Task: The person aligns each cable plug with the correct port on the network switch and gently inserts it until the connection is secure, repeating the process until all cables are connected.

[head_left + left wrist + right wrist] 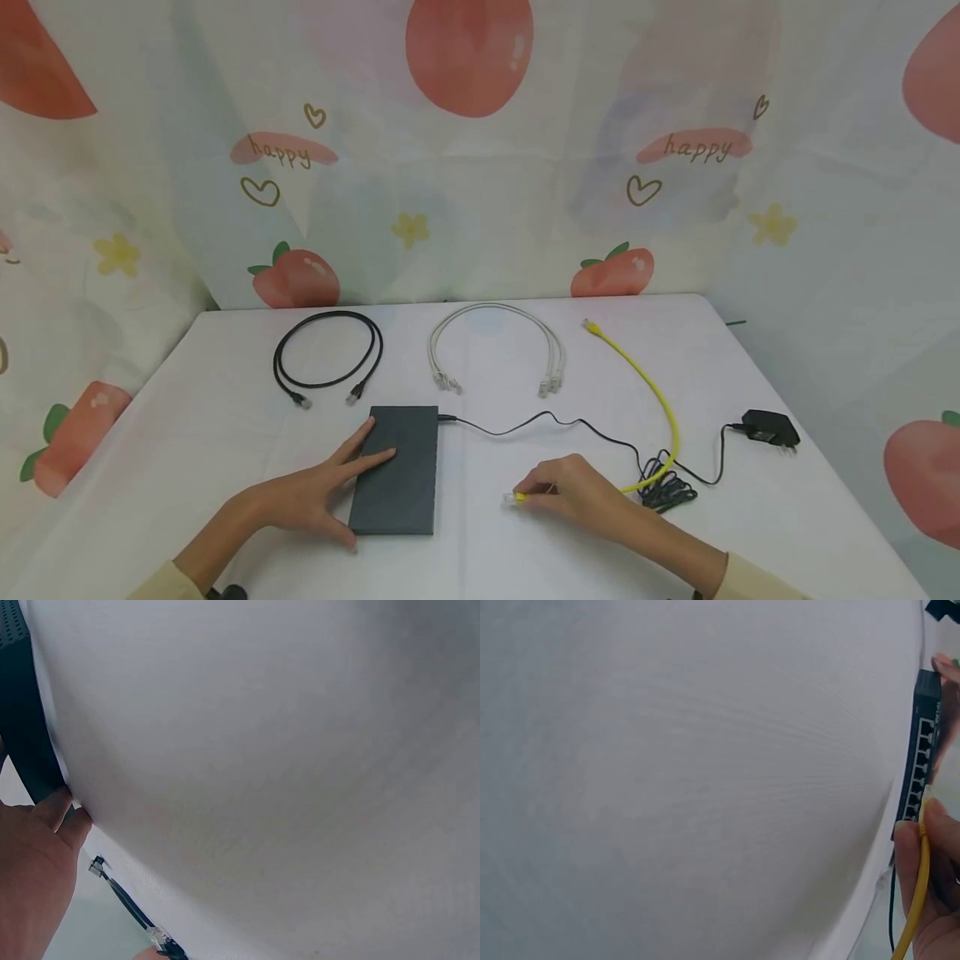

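A flat dark network switch point(405, 492) lies on the white cloth, left of the middle. My left hand point(303, 496) rests on its left side with fingers spread, two on the top and the thumb by the near left corner. To the right, my right hand point(573, 493) pinches one end of a yellow network cable point(651, 379), whose clear plug point(510, 499) points left toward the switch, a gap apart. In the right wrist view the switch's side shows a row of ports point(921, 761). The cable's other end lies at the back right.
A coiled black network cable point(330, 385) lies at the back left. Pale grey network cables point(487, 306) curve behind the switch. From the switch's far right corner a thin black cord point(592, 427) runs to a tied bundle point(667, 493) and a black power adapter point(771, 427).
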`<state>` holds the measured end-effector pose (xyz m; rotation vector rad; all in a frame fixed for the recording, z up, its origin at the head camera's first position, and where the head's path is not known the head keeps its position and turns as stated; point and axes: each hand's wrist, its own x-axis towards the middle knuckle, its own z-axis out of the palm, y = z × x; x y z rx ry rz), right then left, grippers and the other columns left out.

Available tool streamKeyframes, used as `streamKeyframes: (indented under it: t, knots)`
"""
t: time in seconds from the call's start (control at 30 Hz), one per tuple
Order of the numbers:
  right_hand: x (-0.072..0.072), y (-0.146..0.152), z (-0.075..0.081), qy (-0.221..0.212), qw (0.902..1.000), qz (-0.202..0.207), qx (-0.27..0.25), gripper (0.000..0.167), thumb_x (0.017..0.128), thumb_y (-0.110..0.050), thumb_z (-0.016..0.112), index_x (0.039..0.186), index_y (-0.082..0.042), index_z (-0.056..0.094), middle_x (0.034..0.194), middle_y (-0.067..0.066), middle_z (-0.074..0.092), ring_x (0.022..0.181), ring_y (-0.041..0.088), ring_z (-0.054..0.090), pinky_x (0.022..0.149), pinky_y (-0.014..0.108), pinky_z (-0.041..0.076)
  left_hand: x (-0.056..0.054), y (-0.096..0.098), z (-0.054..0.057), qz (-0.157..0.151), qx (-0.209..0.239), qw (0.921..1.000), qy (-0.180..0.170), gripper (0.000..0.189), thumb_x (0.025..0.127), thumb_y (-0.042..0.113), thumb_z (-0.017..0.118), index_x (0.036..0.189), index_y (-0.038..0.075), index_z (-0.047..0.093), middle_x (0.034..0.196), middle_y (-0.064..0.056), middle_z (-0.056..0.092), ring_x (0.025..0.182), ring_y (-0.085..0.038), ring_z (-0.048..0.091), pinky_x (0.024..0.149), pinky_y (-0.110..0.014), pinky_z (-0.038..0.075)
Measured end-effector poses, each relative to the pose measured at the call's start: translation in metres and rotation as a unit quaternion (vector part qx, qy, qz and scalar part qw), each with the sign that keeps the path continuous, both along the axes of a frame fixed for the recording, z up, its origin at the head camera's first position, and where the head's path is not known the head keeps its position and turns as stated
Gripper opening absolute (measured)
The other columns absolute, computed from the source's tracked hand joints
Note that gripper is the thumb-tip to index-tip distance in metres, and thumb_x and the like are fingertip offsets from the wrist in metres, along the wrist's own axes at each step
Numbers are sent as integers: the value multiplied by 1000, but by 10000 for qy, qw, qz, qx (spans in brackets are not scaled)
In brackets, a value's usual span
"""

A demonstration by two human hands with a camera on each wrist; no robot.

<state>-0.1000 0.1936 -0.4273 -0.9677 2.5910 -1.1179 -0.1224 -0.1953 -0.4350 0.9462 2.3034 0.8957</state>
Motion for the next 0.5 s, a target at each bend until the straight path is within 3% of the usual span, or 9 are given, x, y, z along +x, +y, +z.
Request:
streamKeyframes:
  t: [0.3,0.5]
  knots:
    - [-2,-17,-7,177,9995,272,59,8,80,-10,74,87,-12,75,84,-11,68,77,-1,59,68,20,48,-1,0,-1,78,-18,10000,-51,105,69,47,80,152,27,19,154,-6,-20,140,-33,-6,101,-57,27]
    - [-3,-27,-9,-115,9996,142,202,9,80,-9,74,89,-12,75,84,-13,68,77,-3,58,68,20,48,-1,0,0,45,69,10000,-21,103,70,47,79,152,25,20,154,-9,-19,139,-37,-6,100,-59,26]
